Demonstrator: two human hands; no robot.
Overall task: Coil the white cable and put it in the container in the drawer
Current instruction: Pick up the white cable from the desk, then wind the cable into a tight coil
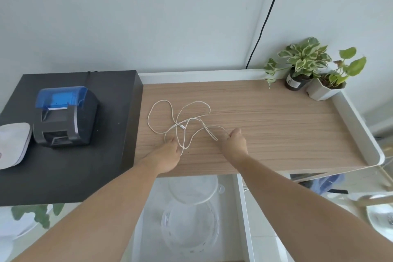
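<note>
The white cable (161, 112) lies in loose tangled loops on the wooden table top (276, 123). My left hand (168, 155) rests on the table at the near side of the loops, fingers pinching a strand. My right hand (236, 142) is closed on the cable's right end. Below the table's front edge the white drawer (242, 208) stands open. Inside it sits a clear round container (189, 225), with its clear lid (193, 189) lying just behind it.
A black cabinet (70, 166) adjoins the table on the left, carrying a black and blue printer (63, 115) and a white device (12, 144). Two potted plants (312, 70) stand at the back right corner. A black wire (265, 19) runs down the wall.
</note>
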